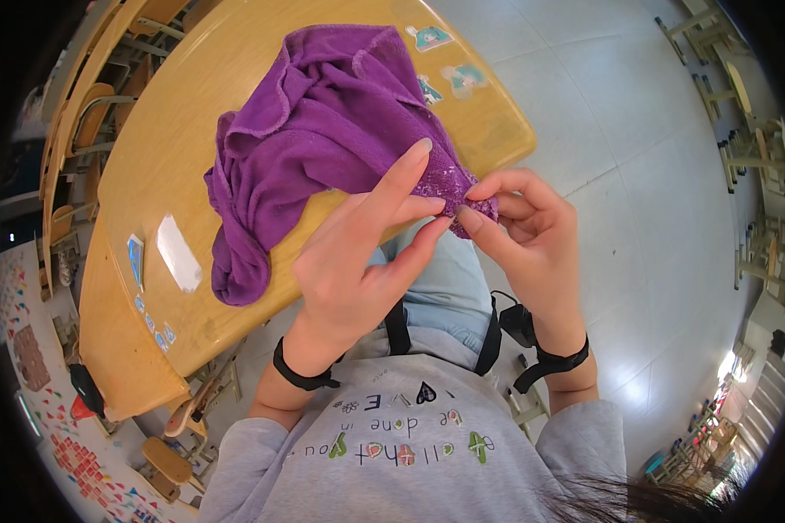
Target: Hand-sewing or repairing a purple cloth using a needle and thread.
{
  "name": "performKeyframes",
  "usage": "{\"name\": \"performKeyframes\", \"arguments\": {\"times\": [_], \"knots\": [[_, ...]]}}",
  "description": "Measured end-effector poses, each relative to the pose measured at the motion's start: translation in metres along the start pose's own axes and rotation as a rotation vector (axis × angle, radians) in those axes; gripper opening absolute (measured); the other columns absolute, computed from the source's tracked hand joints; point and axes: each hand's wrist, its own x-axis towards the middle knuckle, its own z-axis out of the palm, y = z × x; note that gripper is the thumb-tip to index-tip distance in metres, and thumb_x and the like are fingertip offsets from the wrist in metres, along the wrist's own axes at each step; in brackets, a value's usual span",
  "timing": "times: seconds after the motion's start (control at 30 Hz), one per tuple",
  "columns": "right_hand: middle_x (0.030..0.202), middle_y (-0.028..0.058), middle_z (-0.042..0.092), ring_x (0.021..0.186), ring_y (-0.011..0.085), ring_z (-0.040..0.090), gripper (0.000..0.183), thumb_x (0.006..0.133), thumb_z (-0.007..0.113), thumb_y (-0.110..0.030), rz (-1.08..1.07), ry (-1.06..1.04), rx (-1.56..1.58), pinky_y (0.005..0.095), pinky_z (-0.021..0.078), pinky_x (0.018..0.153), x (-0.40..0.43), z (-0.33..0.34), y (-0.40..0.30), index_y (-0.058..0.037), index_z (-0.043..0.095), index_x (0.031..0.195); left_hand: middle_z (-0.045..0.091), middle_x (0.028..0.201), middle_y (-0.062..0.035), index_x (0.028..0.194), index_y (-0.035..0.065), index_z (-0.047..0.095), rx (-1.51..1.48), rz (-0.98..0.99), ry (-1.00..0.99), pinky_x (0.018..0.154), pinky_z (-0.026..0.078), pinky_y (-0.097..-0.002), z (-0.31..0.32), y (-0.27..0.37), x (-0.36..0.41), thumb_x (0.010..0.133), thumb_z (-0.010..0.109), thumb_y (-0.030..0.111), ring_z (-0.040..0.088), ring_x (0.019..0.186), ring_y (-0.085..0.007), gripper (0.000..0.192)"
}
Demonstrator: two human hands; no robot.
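A purple terry cloth towel lies crumpled across a yellow wooden desk, and its right end reaches over the front edge toward me. Pale lint or crumbs speckle that end. My right hand pinches the speckled end between thumb and forefinger. Close by on the left, my left hand has its thumb and middle finger near each other at the cloth, with the forefinger raised. Whether these fingertips grip the cloth or a bit of lint, I cannot tell. Both wrists wear black straps.
Stickers are on the desk's right part, and a white patch is on its left. Wooden chairs and desks stand at the left. Tiled floor lies to the right, with more furniture legs beyond it.
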Motion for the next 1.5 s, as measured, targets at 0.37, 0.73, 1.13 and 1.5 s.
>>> {"name": "performKeyframes", "arguments": {"times": [0.37, 0.73, 1.13, 1.5], "knots": [[0.081, 0.0049, 0.065, 0.071, 0.0045, 0.057, 0.020, 0.074, 0.066, 0.002, -0.042, 0.052, -0.012, 0.0172, 0.0405, 0.061, -0.001, 0.005, 0.001, 0.0029, 0.057, 0.093, 0.067, 0.079, -0.0054, 0.115, -0.0040, 0.054, -0.006, -0.026, 0.021, 0.057, 0.049, -0.0215, -0.001, -0.002, -0.001, 0.061, 0.069, -0.007, 0.063, 0.061, -0.0140, 0.056], [0.079, 0.0038, 0.065, 0.071, 0.0044, 0.057, 0.021, 0.073, 0.067, 0.002, -0.079, 0.073, -0.060, 0.0174, 0.0407, 0.061, 0.001, 0.009, -0.001, 0.0027, 0.059, 0.092, 0.067, 0.077, -0.0066, 0.116, -0.0053, 0.053, 0.075, 0.086, -0.008, 0.054, 0.047, -0.0214, -0.006, -0.003, 0.002, 0.062, 0.070, -0.006, 0.060, 0.058, -0.0134, 0.057], [0.076, 0.0016, 0.064, 0.068, 0.0039, 0.057, 0.018, 0.072, 0.067, 0.001, -0.159, 0.137, -0.217, 0.0175, 0.0402, 0.059, 0.001, 0.014, -0.002, 0.0017, 0.061, 0.089, 0.067, 0.078, -0.0067, 0.118, -0.0044, 0.051, 0.119, 0.023, -0.044, 0.056, 0.048, -0.0216, -0.005, -0.003, 0.005, 0.061, 0.069, -0.006, 0.061, 0.060, -0.0129, 0.061], [0.076, 0.0059, 0.065, 0.069, 0.0050, 0.057, 0.020, 0.073, 0.066, 0.004, -0.017, 0.085, 0.008, 0.0173, 0.0409, 0.060, 0.001, 0.010, -0.001, 0.0058, 0.059, 0.092, 0.066, 0.077, -0.0105, 0.133, -0.0095, 0.022, -0.222, -0.438, -0.098, 0.069, 0.051, -0.0240, -0.009, 0.004, 0.004, 0.071, 0.064, -0.009, 0.063, 0.073, -0.0135, 0.075]]}}
